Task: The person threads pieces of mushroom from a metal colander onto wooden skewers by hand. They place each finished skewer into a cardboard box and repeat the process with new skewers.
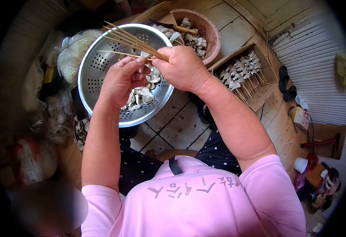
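My right hand (181, 66) is closed around a bundle of thin wooden skewers (130, 38) that fan out toward the upper left. One skewer sits lower and apart from the rest, running across to my left hand (128, 76). The left thumb and fingers pinch a pale mushroom piece (144, 54) at that skewer; how far it is pierced is hidden by the fingers. Both hands are above a perforated metal colander (86, 96), where sliced mushroom pieces (138, 99) lie.
A pink basin (213, 33) behind the colander holds mushrooms and a wooden-handled knife (185, 29). Filled skewers (242, 70) lie in a cardboard box (271, 77) at the right. Plastic bags (76, 51) crowd the left. Dark shoes (285, 85) rest near the ribbed wall.
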### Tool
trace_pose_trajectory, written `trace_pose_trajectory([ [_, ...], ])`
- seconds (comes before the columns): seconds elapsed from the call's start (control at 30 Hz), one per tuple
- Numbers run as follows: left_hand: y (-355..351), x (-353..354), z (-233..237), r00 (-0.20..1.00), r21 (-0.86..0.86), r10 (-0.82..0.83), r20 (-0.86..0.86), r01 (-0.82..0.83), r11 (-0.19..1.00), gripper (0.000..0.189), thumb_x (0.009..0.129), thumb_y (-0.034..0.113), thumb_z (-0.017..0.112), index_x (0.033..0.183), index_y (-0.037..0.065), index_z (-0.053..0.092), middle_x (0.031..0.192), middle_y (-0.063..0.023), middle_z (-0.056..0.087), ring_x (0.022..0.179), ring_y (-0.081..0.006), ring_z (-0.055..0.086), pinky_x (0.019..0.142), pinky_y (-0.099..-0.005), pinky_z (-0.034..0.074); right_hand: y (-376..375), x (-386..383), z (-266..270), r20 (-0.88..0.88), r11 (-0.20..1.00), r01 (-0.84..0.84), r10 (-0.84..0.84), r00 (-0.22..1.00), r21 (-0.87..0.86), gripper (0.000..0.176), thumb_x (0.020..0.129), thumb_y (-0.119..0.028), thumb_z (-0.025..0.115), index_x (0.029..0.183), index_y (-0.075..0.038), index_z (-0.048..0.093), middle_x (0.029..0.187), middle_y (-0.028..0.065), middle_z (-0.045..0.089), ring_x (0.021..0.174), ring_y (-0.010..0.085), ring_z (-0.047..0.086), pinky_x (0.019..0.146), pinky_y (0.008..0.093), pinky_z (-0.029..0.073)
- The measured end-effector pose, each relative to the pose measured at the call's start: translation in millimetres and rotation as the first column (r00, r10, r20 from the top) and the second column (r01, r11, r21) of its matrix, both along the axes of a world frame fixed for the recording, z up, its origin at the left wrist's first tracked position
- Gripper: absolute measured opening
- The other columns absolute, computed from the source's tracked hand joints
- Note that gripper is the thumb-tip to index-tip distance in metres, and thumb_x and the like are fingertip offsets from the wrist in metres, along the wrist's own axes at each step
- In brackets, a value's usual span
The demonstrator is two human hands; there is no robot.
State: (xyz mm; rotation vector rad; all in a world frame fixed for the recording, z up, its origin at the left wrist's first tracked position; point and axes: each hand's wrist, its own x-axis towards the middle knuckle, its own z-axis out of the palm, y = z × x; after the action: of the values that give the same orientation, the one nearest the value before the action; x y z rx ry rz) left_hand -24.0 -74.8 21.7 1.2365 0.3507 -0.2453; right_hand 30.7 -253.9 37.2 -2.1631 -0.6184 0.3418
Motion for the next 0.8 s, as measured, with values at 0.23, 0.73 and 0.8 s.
trace_pose_trajectory([
  [0.23,13,9,-16,0.999,0.264,0.016,-0.043,-0.004,0.965,0.021,0.095,0.02,0.062,0.105,0.002,0.063,0.083,-0.0035,0.064,0.066,-0.009,0.06,0.064,-0.0252,0.053,-4,8,-3,0.063,0.992,0.12,-0.122,0.99,0.043,0.026,0.088,-0.025,0.056,0.096,-0.004,0.07,0.084,0.0199,0.068,0.085,0.0364,0.066,0.079,0.0446,0.052],
  [0.73,-4,4,-104,0.666,0.818,-0.491,-0.562,0.535,-0.211,0.028,0.08,0.009,0.059,0.107,0.015,0.064,0.1,-0.0141,0.069,0.095,-0.0321,0.067,0.08,-0.0413,0.051,-3,6,-2,0.114,0.996,0.09,-0.092,0.989,0.024,0.026,0.089,-0.025,0.053,0.093,-0.006,0.07,0.085,0.0186,0.068,0.084,0.0377,0.065,0.078,0.0442,0.051],
  [0.8,-4,5,-104,0.662,0.819,-0.495,-0.563,0.526,-0.228,0.027,0.079,0.009,0.059,0.105,0.014,0.064,0.099,-0.0137,0.069,0.094,-0.0322,0.067,0.079,-0.0417,0.051,-2,7,-4,0.108,0.996,0.083,-0.085,0.99,0.031,0.026,0.088,-0.025,0.053,0.094,-0.006,0.07,0.084,0.0192,0.068,0.083,0.0376,0.066,0.078,0.0443,0.051],
])
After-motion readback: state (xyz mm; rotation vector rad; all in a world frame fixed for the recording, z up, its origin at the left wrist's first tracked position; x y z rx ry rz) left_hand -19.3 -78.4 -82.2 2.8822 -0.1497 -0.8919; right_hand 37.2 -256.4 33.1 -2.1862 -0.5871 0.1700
